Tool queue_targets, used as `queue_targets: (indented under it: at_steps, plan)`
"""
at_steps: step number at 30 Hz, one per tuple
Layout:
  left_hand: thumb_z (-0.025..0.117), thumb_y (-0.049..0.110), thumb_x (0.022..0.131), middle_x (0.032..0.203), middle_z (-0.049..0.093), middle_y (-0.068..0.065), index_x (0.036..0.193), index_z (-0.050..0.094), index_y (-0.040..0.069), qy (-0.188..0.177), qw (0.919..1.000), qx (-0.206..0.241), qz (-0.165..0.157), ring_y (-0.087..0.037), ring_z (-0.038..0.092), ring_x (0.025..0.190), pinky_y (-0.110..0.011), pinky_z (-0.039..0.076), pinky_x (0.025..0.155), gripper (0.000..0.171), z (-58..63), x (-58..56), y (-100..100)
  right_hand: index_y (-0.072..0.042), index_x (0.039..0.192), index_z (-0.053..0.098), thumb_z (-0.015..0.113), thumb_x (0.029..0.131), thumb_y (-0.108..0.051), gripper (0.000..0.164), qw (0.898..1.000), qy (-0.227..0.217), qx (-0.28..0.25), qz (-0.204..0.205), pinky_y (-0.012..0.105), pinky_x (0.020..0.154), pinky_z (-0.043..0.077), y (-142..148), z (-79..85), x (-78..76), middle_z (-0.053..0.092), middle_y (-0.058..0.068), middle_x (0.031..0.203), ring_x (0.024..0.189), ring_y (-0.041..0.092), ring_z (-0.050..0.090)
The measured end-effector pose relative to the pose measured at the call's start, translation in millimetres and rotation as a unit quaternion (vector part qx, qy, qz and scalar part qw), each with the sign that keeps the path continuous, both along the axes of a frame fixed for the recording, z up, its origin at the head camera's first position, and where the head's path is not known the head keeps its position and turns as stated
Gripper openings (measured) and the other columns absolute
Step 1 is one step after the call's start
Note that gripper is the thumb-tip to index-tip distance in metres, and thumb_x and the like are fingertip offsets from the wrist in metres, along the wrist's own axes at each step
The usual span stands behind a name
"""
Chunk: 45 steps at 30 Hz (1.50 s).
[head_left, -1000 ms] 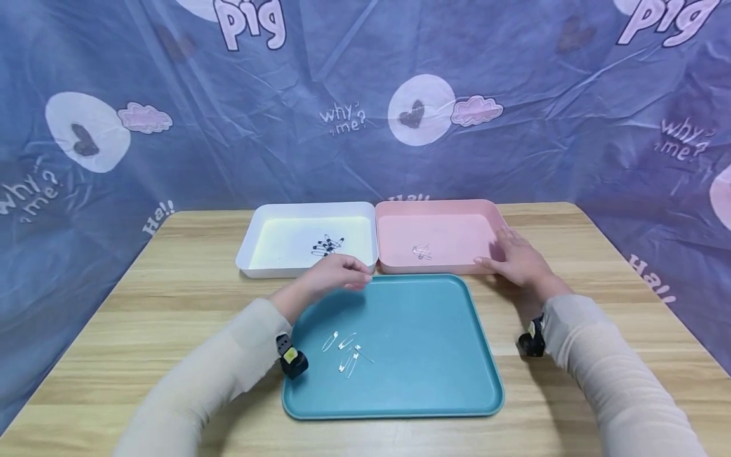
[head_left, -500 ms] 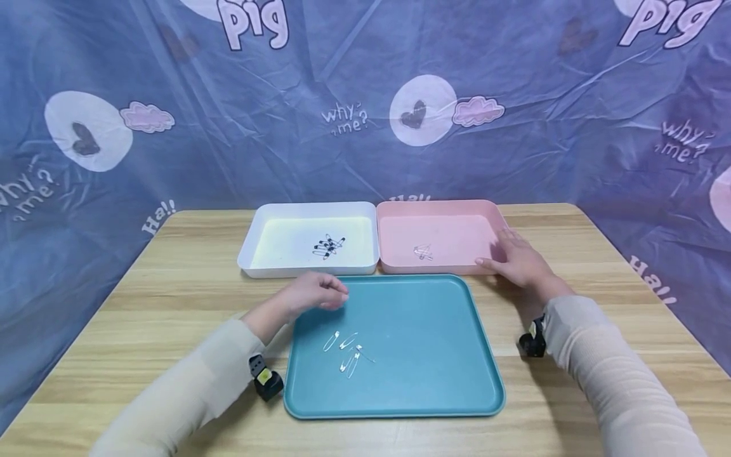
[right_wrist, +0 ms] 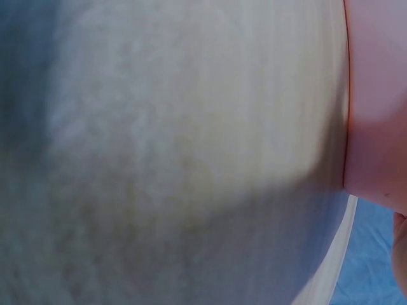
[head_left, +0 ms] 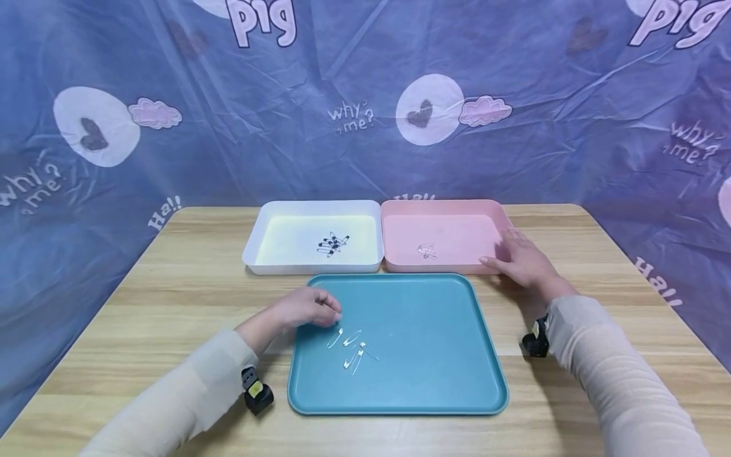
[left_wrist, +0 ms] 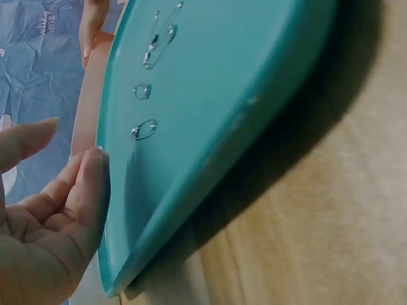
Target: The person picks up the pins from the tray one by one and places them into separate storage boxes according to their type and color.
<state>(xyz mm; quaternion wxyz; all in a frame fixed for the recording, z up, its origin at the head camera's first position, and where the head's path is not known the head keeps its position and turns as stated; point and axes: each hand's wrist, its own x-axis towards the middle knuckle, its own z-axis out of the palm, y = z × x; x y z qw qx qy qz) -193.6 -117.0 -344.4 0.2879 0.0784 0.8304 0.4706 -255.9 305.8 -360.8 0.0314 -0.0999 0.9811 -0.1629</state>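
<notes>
My left hand (head_left: 311,308) hovers over the left side of the teal tray (head_left: 434,343), close to several silver safety pins (head_left: 346,364). In the left wrist view its thumb (left_wrist: 28,143) stands apart from the fingers (left_wrist: 89,190), and nothing shows between them. The nearest safety pin (left_wrist: 135,132) lies flat just beyond the fingertips. At the right front corner of the pink box (head_left: 445,268), my right hand (head_left: 524,259) rests with its thumb along the front wall and extended fingers along the side. Most of that hand is outside the right wrist view.
Black safety pins (head_left: 331,245) lie in the white box (head_left: 302,270), which stands left of the pink one. A few silver safety pins (head_left: 426,250) lie in the pink box. Both boxes stand behind the tray on a wooden table (head_left: 188,285), before a printed blue cloth (head_left: 257,127).
My left hand has moved from beside the white box's front right corner, left and toward me, down over the tray's left side. My right hand stays at the pink box.
</notes>
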Motion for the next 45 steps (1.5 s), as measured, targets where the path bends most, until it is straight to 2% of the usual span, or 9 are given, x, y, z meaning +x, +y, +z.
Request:
queue_targets:
  at_steps: [5,11,14,21,25,35,40,45]
  plan:
    - [0.065,0.009,0.071,0.069,0.057,-0.005,0.084,0.061,0.000,0.011,0.9996,-0.024,-0.005,-0.015,0.053,0.064,-0.027,0.046,0.060,0.016,-0.2,6.4,0.5,0.010,0.133,0.005,0.043,0.081,-0.056,0.092,1.000,-0.005,-0.001,-0.004,0.053,0.098,0.006,1.2,2.3,-0.4,0.000,0.028,0.138,0.124,0.043,0.003]
    - [0.069,0.007,0.068,0.065,0.054,-0.005,0.076,0.061,0.003,0.019,0.9978,-0.059,0.025,-0.015,0.049,0.060,-0.025,0.043,0.053,0.012,-2.7,12.4,3.2,0.010,0.133,0.004,0.042,0.081,-0.056,0.093,1.000,-0.008,-0.002,-0.006,0.053,0.098,0.006,2.5,2.0,-1.9,-0.002,0.028,0.138,0.124,0.043,0.002]
    - [0.069,0.006,0.067,0.063,0.054,-0.005,0.071,0.060,0.003,0.034,0.9965,-0.073,0.023,-0.015,0.049,0.058,-0.024,0.042,0.050,0.010,-4.5,15.7,5.7,0.008,0.134,0.003,0.043,0.081,-0.057,0.093,1.000,-0.009,-0.008,-0.011,0.054,0.098,0.006,2.7,0.5,-1.6,-0.003,0.026,0.138,0.125,0.042,0.001]
    - [0.069,0.004,0.067,0.065,0.052,-0.003,0.067,0.057,0.005,0.091,0.9854,-0.144,0.006,-0.015,0.049,0.056,-0.024,0.042,0.047,0.012,-6.3,27.7,12.9,0.008,0.134,0.004,0.043,0.080,-0.058,0.094,1.000,-0.012,-0.018,-0.018,0.054,0.098,0.005,1.2,-3.1,0.1,0.000,0.029,0.137,0.125,0.042,0.001]
    - [0.067,0.003,0.070,0.065,0.051,-0.004,0.067,0.056,0.005,0.111,0.9810,-0.159,0.000,-0.015,0.049,0.057,-0.024,0.043,0.047,0.011,-7.1,31.0,13.9,0.009,0.134,0.005,0.043,0.080,-0.058,0.094,1.000,-0.014,-0.018,-0.017,0.053,0.099,0.004,0.5,-3.5,0.6,0.002,0.031,0.136,0.125,0.042,0.001]
    - [0.060,0.001,0.074,0.062,0.052,-0.002,0.064,0.057,0.006,0.120,0.9810,-0.152,-0.012,-0.014,0.048,0.055,-0.024,0.041,0.046,0.012,-7.9,32.6,13.3,0.011,0.133,0.005,0.043,0.080,-0.057,0.094,0.999,-0.016,-0.020,-0.020,0.053,0.099,0.004,-0.4,-0.9,3.1,0.002,0.032,0.136,0.125,0.042,0.001]
    - [0.059,0.002,0.075,0.062,0.052,-0.003,0.064,0.058,0.006,0.095,0.9874,-0.126,-0.005,-0.015,0.048,0.056,-0.024,0.041,0.048,0.012,-8.4,30.8,11.2,0.011,0.133,0.005,0.043,0.080,-0.057,0.094,1.000,-0.012,-0.017,-0.016,0.052,0.099,0.004,-0.3,-1.1,2.1,0.002,0.032,0.136,0.125,0.042,0.001]
    - [0.060,0.002,0.074,0.060,0.051,-0.003,0.066,0.059,0.004,0.061,0.9945,-0.083,0.021,-0.015,0.046,0.056,-0.024,0.039,0.050,0.008,-6.6,23.3,8.8,0.011,0.133,0.005,0.043,0.080,-0.057,0.094,1.000,-0.010,-0.018,-0.015,0.052,0.099,0.004,0.4,-1.1,2.5,0.002,0.032,0.136,0.125,0.042,0.001]
